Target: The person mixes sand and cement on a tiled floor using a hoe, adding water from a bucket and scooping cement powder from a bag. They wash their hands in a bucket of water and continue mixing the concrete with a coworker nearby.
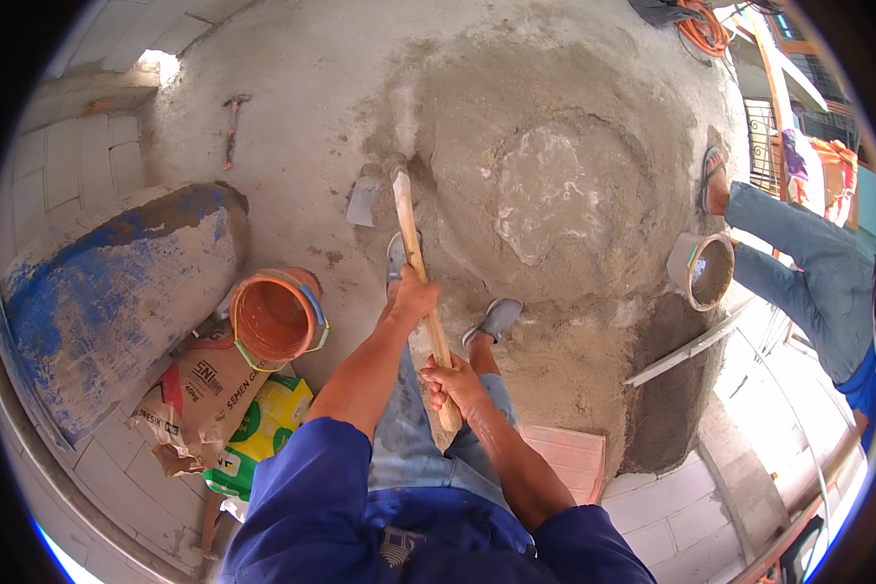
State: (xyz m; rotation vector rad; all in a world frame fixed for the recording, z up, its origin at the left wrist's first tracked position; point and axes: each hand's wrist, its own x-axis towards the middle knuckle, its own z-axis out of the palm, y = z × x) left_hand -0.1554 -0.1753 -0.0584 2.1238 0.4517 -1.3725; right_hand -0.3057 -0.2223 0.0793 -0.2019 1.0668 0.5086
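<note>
Both of my hands grip the pale wooden handle of a hoe (406, 219). My left hand (417, 296) is wrapped round the middle of the handle, and my right hand (452, 383) closes round it lower, near its butt end. The hoe's flat grey blade (362, 199) rests by the floor, at the left edge of a wide wet mortar heap (448, 136). A shallow hollow in the heap holds pale, watery mix (545, 195). My shoes stand close to the handle, one on either side.
An orange bucket (273, 316), a cement sack (200, 389), a green-yellow bag (268, 425) and a blue mortar-crusted wheelbarrow tray (117, 302) sit at left. A hammer (233, 131) lies farther back. At right, a co-worker in sandals (715, 175) stands by a mortar-smeared bucket (708, 271). A wooden strip (686, 348) lies nearby.
</note>
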